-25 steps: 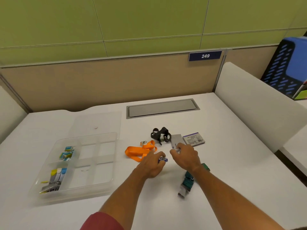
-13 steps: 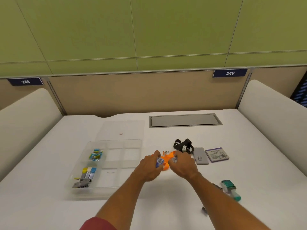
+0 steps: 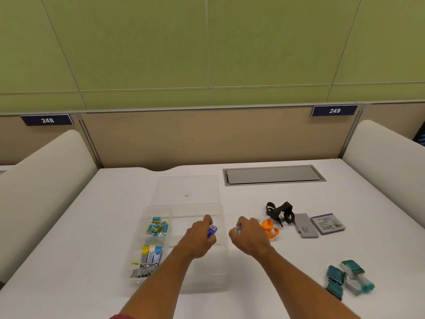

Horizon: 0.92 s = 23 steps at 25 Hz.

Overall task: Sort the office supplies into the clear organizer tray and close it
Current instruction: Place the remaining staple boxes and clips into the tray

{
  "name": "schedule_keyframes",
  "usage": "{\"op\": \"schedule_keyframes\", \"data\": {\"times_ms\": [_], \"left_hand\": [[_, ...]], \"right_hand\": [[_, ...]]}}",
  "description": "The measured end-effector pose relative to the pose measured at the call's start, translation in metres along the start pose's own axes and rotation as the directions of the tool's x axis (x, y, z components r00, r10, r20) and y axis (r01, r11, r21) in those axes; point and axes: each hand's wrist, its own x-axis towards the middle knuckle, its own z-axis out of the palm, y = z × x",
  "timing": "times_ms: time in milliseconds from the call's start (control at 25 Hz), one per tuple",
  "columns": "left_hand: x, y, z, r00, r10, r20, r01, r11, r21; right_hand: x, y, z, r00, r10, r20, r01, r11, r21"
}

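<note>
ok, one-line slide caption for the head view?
Left hand holds a small blue item over the clear tray; right hand grips another beside the orange strap.

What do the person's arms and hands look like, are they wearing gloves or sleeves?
No gloves: both the left hand and the right hand are bare, and both forearms are uncovered down to the bottom of the picture. The only clothing visible is a sliver of red sleeve at the bottom edge on the left arm. No watch, rings or markings show.
</note>
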Motion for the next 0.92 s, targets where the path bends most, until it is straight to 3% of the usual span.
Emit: {"op": "schedule_keyframes", "data": {"times_ms": [560,920], "left_hand": [[0.002,-0.072,-0.03,0.998,0.065,0.001,-0.065,0.998,0.006],[0.02,-0.089,-0.037,0.996,-0.034,-0.081,0.042,0.994,0.097]], "right_hand": [[0.006,-0.052,0.035,0.999,0.035,-0.018,-0.036,0.998,-0.042],[0.028,-0.06,0.044,0.999,-0.024,0.025,0.025,0.999,-0.039]]}}
